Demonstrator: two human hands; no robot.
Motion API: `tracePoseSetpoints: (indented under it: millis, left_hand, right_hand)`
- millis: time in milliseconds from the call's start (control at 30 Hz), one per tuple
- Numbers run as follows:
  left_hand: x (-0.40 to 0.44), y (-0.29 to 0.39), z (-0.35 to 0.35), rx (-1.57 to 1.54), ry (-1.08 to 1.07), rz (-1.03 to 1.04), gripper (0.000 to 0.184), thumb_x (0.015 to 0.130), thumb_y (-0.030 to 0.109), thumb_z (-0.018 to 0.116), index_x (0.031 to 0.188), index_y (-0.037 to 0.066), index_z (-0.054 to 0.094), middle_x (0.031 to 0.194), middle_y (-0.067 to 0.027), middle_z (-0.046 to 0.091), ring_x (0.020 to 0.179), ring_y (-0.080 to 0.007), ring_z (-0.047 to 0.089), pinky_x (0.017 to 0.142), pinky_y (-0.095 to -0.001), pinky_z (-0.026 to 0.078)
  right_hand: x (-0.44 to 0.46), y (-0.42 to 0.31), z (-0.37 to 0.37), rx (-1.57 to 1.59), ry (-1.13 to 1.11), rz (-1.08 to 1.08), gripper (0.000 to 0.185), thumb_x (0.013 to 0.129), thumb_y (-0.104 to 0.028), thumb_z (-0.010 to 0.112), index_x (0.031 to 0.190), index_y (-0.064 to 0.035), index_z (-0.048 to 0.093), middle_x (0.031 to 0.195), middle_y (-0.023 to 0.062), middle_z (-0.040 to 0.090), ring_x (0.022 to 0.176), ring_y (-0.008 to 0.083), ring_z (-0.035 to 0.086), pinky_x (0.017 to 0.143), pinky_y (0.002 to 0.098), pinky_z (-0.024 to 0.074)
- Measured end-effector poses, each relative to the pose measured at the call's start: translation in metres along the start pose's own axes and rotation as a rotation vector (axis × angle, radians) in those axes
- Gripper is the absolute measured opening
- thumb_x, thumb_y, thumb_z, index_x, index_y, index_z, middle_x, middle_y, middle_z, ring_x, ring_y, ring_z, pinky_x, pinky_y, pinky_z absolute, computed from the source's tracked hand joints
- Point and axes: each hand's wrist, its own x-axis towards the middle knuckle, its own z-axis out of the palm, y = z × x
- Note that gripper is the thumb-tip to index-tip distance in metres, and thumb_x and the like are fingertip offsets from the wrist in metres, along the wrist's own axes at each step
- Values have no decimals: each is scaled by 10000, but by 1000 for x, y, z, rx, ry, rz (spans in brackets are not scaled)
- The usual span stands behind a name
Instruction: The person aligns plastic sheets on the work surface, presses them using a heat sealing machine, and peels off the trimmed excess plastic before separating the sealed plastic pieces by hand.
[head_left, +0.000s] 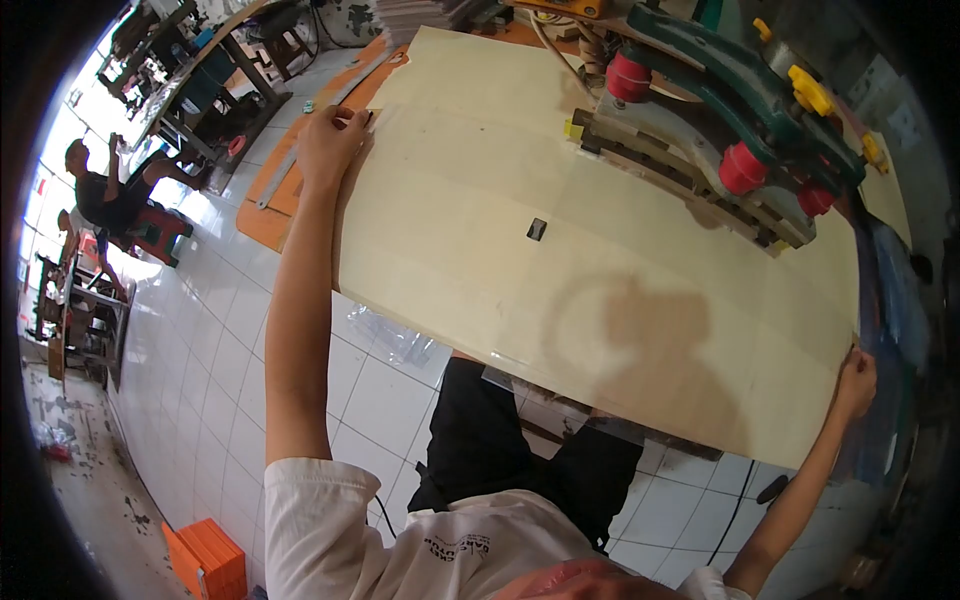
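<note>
Spanning the width of the view, the cream sheet [460, 250] lies beneath the front of the green machine [715, 75], whose clamp bar [690, 180] hides part of its upper area; whether the bar touches the sheet cannot be determined. The left hand [333, 140] is at the sheet's left edge, fingers curled and closed on the margin; the undersides of the fingers are concealed. The right hand [857, 385] is closed on the right edge, small in view and distorted by the lens, so individual finger positions are hard to resolve. A small dark tag [537, 229] rests on the sheet, its marking illegible. A shadow [655, 335] darkens the area right of the tag. The metal ruler [275, 185] lies on the orange board [258, 215], partly covered by the left hand. The machine's upper portion is cut off by the frame.
</note>
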Motion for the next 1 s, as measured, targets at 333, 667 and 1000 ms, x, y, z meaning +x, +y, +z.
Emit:
tracePoseSetpoints:
  millis: [333,667,1000]
  left_hand:
    - [-19,28,-14,-217,260,165,264,876,278,669,924,19,690,810,-113,679,797,-260,666,721,-359,506]
    - [-240,180,-77,-313,-496,1098,481,880,356,640,1247,48,595,1329,-203,525,1263,-375,477,1041,-481,377]
    - [-272,198,-53,-200,-494,935,642,909,575,506,1403,165,488,1511,-212,327,1394,-442,289,1095,-634,209]
  right_hand:
    - [-21,-20,-19,276,418,-331,221,898,-263,633,1024,-90,692,1010,95,677,972,298,640,826,391,495]
    - [-67,-133,-19,398,-170,-910,535,959,-403,509,1356,-45,526,1457,194,429,1361,345,377,1127,440,280]
    - [-77,-150,1,172,-414,-867,630,997,-509,356,1501,-133,331,1577,114,256,1471,264,198,1183,499,107]
